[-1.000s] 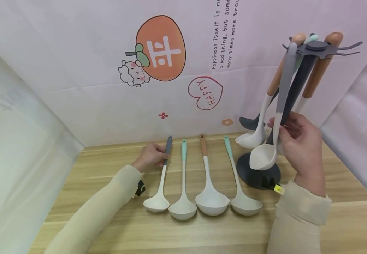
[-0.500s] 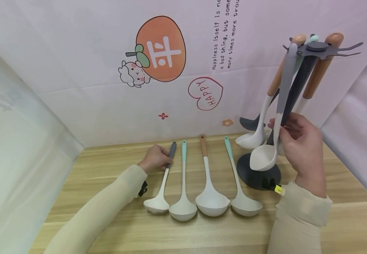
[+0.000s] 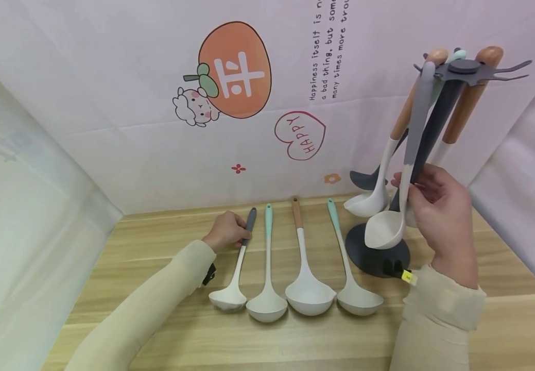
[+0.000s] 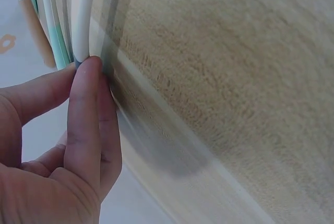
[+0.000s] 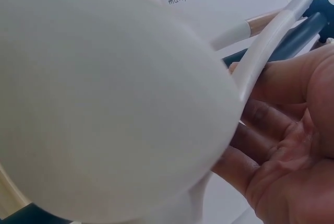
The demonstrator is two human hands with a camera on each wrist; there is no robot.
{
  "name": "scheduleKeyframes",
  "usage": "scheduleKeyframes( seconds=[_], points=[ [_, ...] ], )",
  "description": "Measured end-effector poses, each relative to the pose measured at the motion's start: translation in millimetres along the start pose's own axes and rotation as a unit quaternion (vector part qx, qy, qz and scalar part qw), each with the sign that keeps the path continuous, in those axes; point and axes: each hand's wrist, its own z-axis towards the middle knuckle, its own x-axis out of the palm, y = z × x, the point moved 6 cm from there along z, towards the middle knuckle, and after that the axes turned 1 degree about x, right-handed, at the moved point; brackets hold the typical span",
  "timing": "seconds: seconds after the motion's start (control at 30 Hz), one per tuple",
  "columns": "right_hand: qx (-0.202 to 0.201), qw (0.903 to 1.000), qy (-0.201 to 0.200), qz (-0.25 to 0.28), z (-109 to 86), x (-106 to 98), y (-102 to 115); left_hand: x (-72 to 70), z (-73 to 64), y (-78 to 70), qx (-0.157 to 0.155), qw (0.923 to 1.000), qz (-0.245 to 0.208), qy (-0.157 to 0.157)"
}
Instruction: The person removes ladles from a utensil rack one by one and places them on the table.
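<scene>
At the left end of a row, my left hand (image 3: 227,231) pinches the grey handle of a white ladle (image 3: 228,298), thumb and fingertips meeting on it in the left wrist view. That ladle's bowl rests on the wooden table, and its handle leans slightly right. My right hand (image 3: 441,211) grips the dark pole of a utensil stand (image 3: 438,123), close behind the hanging grey-handled ladle (image 3: 384,229). This ladle's bowl (image 5: 115,98) fills much of the right wrist view and hides part of the scene behind.
Beside the left ladle lie two mint-handled ladles (image 3: 267,307) and a brown-handled ladle (image 3: 310,299). Other utensils with brown, mint and dark handles hang on the stand, above its round black base (image 3: 374,257). A printed white cloth (image 3: 156,170) backs the table (image 3: 230,345).
My left hand has shifted slightly right, swinging the grey handle's end right and a little nearer me. Its bowl stays almost in place. My right hand and the stand hold still.
</scene>
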Motion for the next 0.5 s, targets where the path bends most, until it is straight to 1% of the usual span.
scheduleKeyframes(
  seconds=[0.13,0.27,0.33,0.43,0.5],
  points=[
    [0.0,1.0,0.006,-0.003,0.8,-1.1,0.0,-1.1,-1.3,-2.7,0.009,0.9999,0.008,0.0],
    [0.003,0.9998,0.014,0.016,-0.4,-0.6,-1.9,-0.4,-2.7,-4.4,0.018,0.9993,0.033,0.003],
    [0.004,0.9995,0.017,0.028,-1.0,-0.4,-3.1,0.0,-2.6,-4.2,0.017,0.9989,0.043,0.004],
    [0.006,0.9989,0.018,0.042,-1.2,-0.6,-4.2,0.3,-3.0,-4.9,0.014,0.9988,0.046,0.006],
    [0.005,0.9992,0.017,0.035,-1.1,-1.6,-4.0,0.2,-4.5,-6.9,0.015,0.9987,0.048,0.007]
  ],
)
